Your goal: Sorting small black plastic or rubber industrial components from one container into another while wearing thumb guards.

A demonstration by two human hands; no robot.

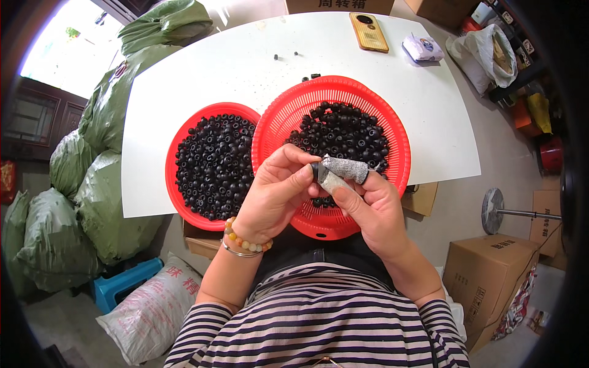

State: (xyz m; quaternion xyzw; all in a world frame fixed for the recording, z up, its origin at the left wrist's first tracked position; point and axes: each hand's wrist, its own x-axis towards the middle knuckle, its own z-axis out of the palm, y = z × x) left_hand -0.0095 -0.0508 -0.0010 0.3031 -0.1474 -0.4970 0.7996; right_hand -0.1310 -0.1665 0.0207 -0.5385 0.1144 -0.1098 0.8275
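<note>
Black-and-white striped shirt (319, 319) fills the near edge, with both forearms reaching out from it over 2 red containers. Just above the near part of the right colander (402, 147), the left hand (279, 190) pinches a small black piece (315, 170) between thumb and forefinger; a beaded bracelet (248, 245) circles that wrist. Beside it, the right hand (380, 211) is bent inward, its thumb and forefinger covered in grey wrapping (346, 167) whose tips meet next to the piece; I cannot tell whether they grip it too.

Many round black parts (343, 132) lie in the colander, and more fill the red basin (170, 165) at left. Both containers sit at the near side of a white table (196, 73). At its far right lie a phone (369, 32) and a tissue pack (423, 47). Green sacks (110, 208) are piled left of the table; a cardboard box (491, 282) stands near right.
</note>
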